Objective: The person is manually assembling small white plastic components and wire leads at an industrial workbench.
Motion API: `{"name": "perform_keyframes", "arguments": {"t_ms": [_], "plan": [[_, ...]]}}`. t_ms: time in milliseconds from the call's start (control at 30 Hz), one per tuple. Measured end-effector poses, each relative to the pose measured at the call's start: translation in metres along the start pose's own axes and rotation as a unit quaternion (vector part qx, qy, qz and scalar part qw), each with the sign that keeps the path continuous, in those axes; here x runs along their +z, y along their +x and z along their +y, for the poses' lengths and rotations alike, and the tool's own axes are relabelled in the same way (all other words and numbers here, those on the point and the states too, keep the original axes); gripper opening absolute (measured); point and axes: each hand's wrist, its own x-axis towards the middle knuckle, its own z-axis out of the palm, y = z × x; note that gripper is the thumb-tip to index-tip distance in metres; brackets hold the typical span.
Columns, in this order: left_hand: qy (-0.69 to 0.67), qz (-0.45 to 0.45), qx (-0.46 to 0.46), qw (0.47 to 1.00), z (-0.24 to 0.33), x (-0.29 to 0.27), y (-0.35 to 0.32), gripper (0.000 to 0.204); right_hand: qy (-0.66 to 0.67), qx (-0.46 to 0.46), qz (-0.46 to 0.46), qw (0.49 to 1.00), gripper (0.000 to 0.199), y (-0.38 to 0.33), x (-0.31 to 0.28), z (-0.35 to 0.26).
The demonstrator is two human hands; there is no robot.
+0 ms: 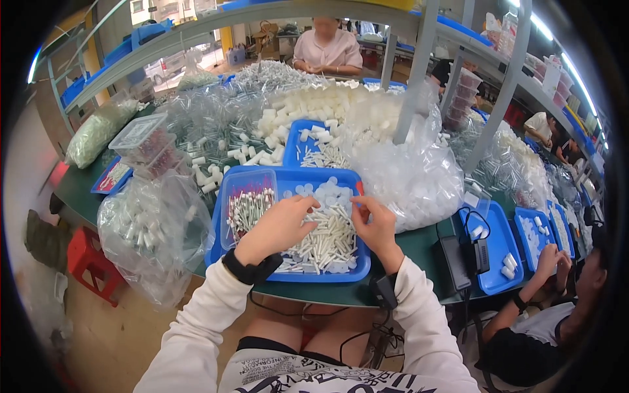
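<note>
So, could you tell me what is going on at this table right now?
A person seated at a green table has both hands in a blue tray of small white tubes. The left hand rests on the pile, and the right hand picks at its edge. A clear box of red-tipped pieces sits in the tray's left side. Another person works at smaller blue trays to the right.

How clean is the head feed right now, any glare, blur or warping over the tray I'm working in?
Head view: strong fisheye, shelf rails and posts bow, corners vignetted black. Even overhead light, bright strip top right. Glare on the clear bags. Left hand and right hand over the white tubes in the blue tray read fairly sharp; far bench softer.
</note>
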Motion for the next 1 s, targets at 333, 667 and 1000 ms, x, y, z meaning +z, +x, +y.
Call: {"name": "perform_keyframes", "arguments": {"t_ms": [333, 667, 1000], "plan": [[-0.017, 0.183, 0.244, 0.952, 0.177, -0.157, -0.038, 0.026, -0.004, -0.015, -0.015, 1.000, 0.016, -0.002, -0.001, 0.000], [-0.616, -0.336, 0.263, 0.663, 0.143, -0.173, -0.018, 0.055, 0.013, 0.003, -0.024, 1.000, 0.019, -0.001, 0.002, 0.006], [-0.743, -0.384, 0.269, 0.478, 0.146, -0.146, -0.065, 0.042, 0.000, 0.005, -0.026, 1.000, 0.017, -0.003, -0.008, 0.005]]}}
